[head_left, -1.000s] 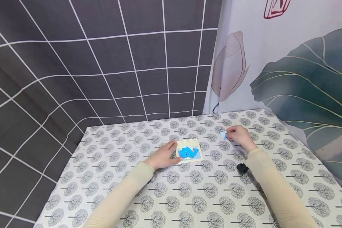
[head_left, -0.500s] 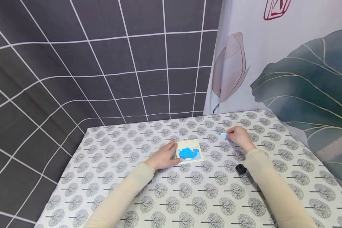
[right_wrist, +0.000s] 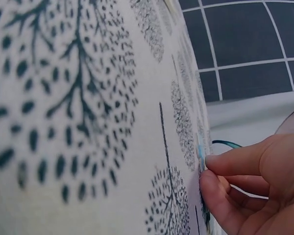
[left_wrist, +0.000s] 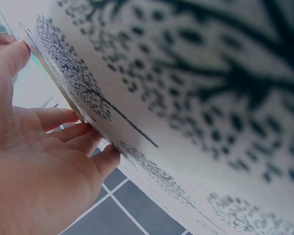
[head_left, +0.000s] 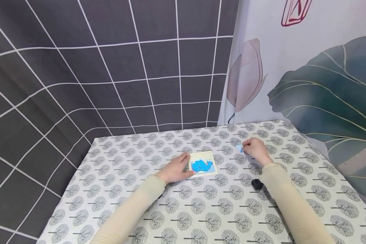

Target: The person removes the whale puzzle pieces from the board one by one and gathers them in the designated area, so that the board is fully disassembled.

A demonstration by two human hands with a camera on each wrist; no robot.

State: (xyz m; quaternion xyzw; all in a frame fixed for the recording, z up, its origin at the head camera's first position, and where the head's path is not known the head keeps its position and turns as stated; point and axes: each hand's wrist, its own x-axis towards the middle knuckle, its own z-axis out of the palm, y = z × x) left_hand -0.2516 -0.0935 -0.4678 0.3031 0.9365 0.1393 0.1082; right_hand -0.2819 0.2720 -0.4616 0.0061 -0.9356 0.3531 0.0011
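A small cream-framed jigsaw puzzle board (head_left: pixel 203 163) with a blue whale picture lies flat on the tablecloth in the head view. My left hand (head_left: pixel 176 168) holds it at its left side, thumb by the near corner and fingers along the left edge; in the left wrist view the left hand (left_wrist: pixel 44 156) meets the board's rim. To the right of the board, my right hand (head_left: pixel 256 150) pinches a light blue puzzle piece (head_left: pixel 239 148) between thumb and fingers, low over the cloth. Only a thin edge of the piece (right_wrist: pixel 201 152) shows beside the right hand (right_wrist: pixel 245 181) in the right wrist view.
A white tablecloth (head_left: pixel 183 210) printed with grey trees covers the table. Behind it hangs a dark curtain (head_left: pixel 158 61) with a white grid; a pale leaf-print curtain (head_left: pixel 253 78) hangs at the right. A black object (head_left: pixel 257 184) sits by the right wrist.
The view has tilted slightly, so everything sits a little lower. The puzzle piece in my right hand has turned slightly. My left hand stays on the board.
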